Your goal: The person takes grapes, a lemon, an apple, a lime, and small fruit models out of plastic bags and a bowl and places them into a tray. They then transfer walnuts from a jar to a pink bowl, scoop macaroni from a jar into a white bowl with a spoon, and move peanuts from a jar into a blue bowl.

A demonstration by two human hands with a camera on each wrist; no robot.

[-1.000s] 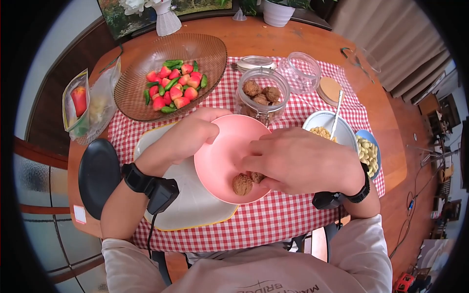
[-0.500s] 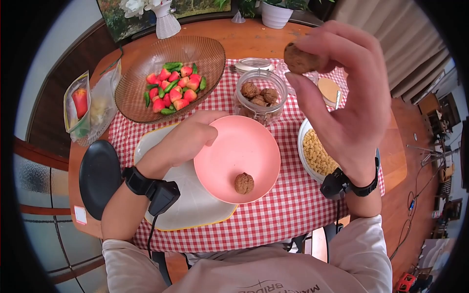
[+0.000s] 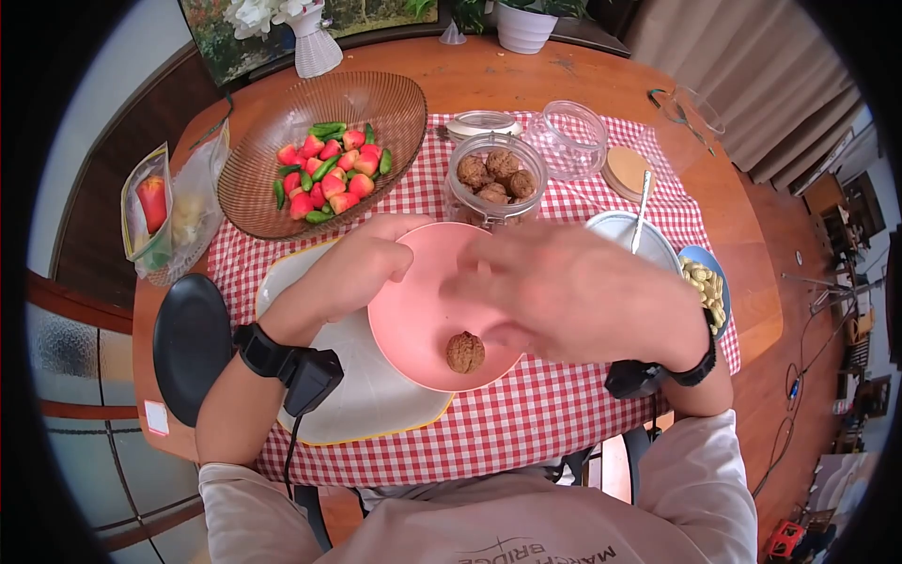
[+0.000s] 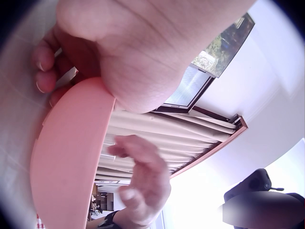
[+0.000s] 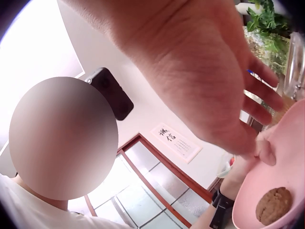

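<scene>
A pink bowl [image 3: 409, 324] is gripped at its left rim by my left hand [image 3: 352, 273]; in the left wrist view the fingers of that hand [image 4: 128, 57] curl around the edge of the bowl [image 4: 69, 152]. One walnut [image 3: 465, 352] lies in the bowl's lower part, and the right wrist view shows this walnut [image 5: 274, 206] too. Over the bowl's right side is my right hand [image 3: 583, 291], blurred. Both wrist views show its fingers apart and loosely bent, with nothing seen between them. Behind the bowl stands a glass jar of walnuts [image 3: 496, 177].
Left of the jar, a ribbed brown bowl [image 3: 254, 179] holds red fruits and green peppers. A pale tray [image 3: 376, 404] lies under the pink bowl's left side, beside a black plate [image 3: 191, 348]. At right are a white bowl [image 3: 611, 224] with a spoon and a blue dish [image 3: 700, 256].
My right hand, which held up a walnut half a second ago, has come down over the pink bowl, and that walnut is no longer seen in it. My left hand stays on the rim.
</scene>
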